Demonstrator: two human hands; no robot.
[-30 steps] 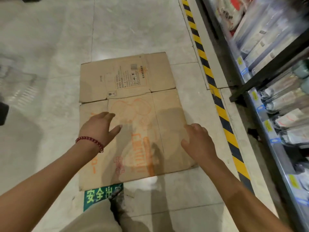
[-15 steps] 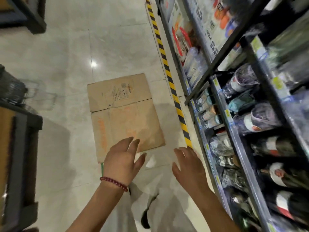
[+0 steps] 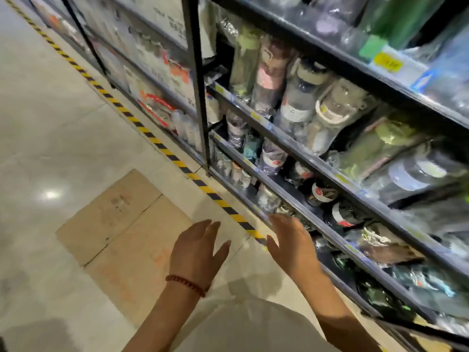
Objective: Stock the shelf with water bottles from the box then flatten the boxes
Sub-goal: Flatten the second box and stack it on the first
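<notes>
A flattened brown cardboard box (image 3: 119, 222) lies on the tiled floor at lower left. My left hand (image 3: 198, 250), with a red bead bracelet on the wrist, hovers open above the box's near right corner and holds nothing. My right hand (image 3: 291, 242) is open too, fingers spread, raised beside the front edge of a low shelf (image 3: 299, 201). The dark metal shelving fills the right side, packed with wrapped bottles (image 3: 302, 102) and drinkware; the picture is blurred.
A yellow-and-black hazard stripe (image 3: 162, 146) runs along the floor at the foot of the shelving. A black upright post (image 3: 200, 97) divides two shelf bays. Pale glossy floor tiles (image 3: 50, 123) stretch to the left. My light trouser leg (image 3: 241, 326) shows at the bottom.
Both hands have lifted off the flattened box and risen. My view has swung up and to the right, from the floor to the shelves.
</notes>
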